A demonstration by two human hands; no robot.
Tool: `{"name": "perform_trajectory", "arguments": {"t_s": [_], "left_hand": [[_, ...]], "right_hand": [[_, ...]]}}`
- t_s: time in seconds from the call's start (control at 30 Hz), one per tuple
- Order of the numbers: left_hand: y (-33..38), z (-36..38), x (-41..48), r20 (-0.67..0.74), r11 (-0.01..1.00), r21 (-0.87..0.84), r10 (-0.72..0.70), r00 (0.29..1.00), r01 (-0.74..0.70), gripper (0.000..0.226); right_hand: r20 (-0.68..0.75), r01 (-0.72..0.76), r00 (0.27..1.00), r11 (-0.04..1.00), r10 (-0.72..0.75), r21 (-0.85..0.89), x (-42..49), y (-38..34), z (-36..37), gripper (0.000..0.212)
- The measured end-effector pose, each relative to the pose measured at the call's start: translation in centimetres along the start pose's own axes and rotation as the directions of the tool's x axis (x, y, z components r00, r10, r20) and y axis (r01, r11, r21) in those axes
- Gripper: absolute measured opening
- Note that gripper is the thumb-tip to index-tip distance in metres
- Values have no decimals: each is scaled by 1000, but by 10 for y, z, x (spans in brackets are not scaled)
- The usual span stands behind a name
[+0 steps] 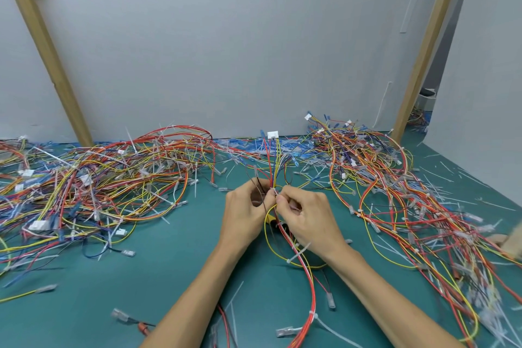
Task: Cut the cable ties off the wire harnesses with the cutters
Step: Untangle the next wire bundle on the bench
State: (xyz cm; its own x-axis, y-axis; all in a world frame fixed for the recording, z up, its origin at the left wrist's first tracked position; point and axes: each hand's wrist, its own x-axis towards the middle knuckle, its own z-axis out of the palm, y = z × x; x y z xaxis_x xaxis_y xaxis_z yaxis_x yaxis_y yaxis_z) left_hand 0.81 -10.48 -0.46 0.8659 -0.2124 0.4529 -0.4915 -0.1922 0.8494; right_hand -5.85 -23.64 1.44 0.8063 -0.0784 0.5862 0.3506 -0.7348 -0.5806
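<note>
- The cutters [271,218] are mostly hidden under the right hand [308,217]. Only a bit of yellow and black handle shows, and it is unclear whether the hand holds them or they lie on the surface.
- The left hand [248,203] and the right hand meet at the centre. The fingers of both are curled, pinching one wire harness [273,161] at a small white cable tie [274,191] that the fingertips partly cover.
- The harness rises from the fingers to a white connector [273,135]. It also trails down between the forearms, carrying two more ties.
- Tangled harnesses in red, yellow and blue lie on the green surface [141,277], in a left pile [99,178] and a right pile [395,192].
- Loose tie offcuts [440,178] are scattered at the right.
- A blurred tan shape [502,240] is cut off by the right edge and cannot be identified.
- A grey wall [240,37] and two slanting wooden posts [48,51] stand behind.
</note>
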Motion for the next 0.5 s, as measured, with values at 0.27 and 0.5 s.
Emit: {"name": "perform_trajectory", "arguments": {"t_s": [0.27, 0.5], "left_hand": [[2, 0, -1, 117, 824, -515, -205, 972, 235, 9], [-2, -2, 1, 156, 741, -612, -231, 960, 277, 19]], "right_hand": [[-42, -148, 987, 983, 153, 106, -5, 7, 3, 28], [-62, -217, 971, 961, 230, 170, -5, 10, 4, 15]]}}
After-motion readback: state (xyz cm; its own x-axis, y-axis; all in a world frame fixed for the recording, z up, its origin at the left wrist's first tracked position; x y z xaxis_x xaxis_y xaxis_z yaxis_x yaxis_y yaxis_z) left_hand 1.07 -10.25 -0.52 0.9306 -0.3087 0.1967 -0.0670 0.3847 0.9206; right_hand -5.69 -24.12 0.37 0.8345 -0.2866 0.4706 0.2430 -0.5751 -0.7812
